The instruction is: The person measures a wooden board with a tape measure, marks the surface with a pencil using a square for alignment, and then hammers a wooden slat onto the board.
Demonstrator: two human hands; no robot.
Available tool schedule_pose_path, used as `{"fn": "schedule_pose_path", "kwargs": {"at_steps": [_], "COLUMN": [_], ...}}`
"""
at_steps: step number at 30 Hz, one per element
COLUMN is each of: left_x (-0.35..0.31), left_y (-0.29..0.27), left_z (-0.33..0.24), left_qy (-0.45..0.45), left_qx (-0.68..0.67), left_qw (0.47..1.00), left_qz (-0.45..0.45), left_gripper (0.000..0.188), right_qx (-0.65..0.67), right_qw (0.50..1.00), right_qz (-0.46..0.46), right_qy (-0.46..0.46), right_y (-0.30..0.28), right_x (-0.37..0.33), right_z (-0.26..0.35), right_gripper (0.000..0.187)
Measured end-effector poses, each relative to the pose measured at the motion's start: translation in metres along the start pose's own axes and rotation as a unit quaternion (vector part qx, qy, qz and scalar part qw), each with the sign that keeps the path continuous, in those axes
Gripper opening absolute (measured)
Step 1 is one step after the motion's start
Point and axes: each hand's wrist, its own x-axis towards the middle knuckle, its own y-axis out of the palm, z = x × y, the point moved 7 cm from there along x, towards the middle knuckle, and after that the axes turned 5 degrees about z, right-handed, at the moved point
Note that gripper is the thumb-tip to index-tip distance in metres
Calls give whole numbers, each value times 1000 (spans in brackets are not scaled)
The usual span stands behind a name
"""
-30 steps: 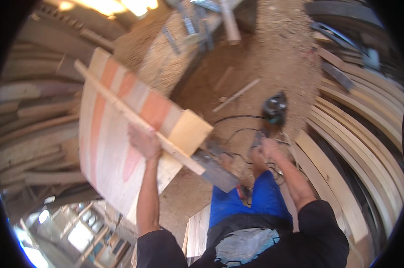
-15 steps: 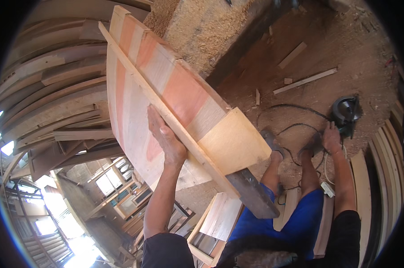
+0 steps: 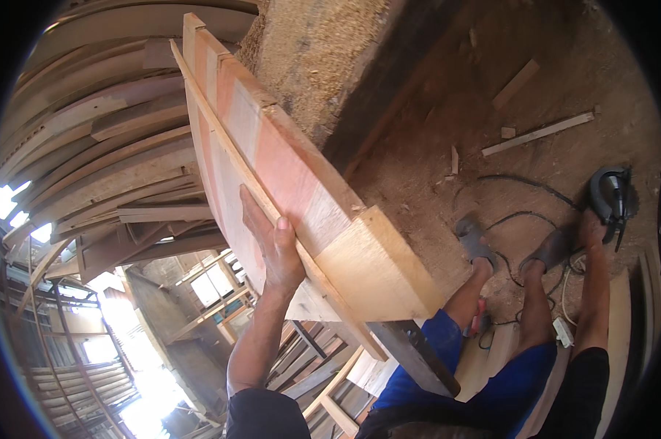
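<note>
My left hand point(image 3: 276, 256) lies on a striped panel of pink and pale boards point(image 3: 301, 157). Its thumb rests over a long thin wooden strip point(image 3: 232, 150), and the fingers stretch along the strip's left side. The strip runs lengthwise across the panel and sticks out past its near end. A pale board point(image 3: 374, 267) forms that near end, above a dark beam point(image 3: 411, 358). Down at the right, my right hand point(image 3: 592, 228) grips a dark circular saw point(image 3: 613, 194) near the floor; its fingers are partly hidden.
Sawdust point(image 3: 330, 51) covers a block beyond the panel. On the dirt floor lie offcuts point(image 3: 539, 134) and a black cable point(image 3: 524, 216) near my feet. A red tool point(image 3: 480, 320) sits by my leg. Stacked planks point(image 3: 140, 172) fill the left; more boards point(image 3: 619, 329) stand at right.
The saw has tilted up in my right hand. My left thumb has come over the strip. The whole view has shifted, with the panel seen more from its edge.
</note>
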Motion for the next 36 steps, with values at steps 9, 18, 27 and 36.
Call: {"fn": "schedule_pose_path", "kwargs": {"at_steps": [9,18,27,36], "left_x": [24,19,12,27], "left_y": [15,18,9,13], "left_z": [26,18,1,24], "left_qy": [65,-1,5,21], "left_qx": [68,16,-13,7], "left_qw": [993,997,998,999], "left_qz": [-65,-80,-64,24], "left_gripper": [101,105,106,95], "right_qx": [240,426,578,653], "right_qw": [970,885,800,740], "right_qz": [23,-183,-58,-157], "right_qy": [32,37,152,41], "right_y": [-296,-420,-416,-525], "right_x": [-144,-395,-500,-605], "right_z": [-21,51,97,176], "right_gripper": [44,41,24,22]}}
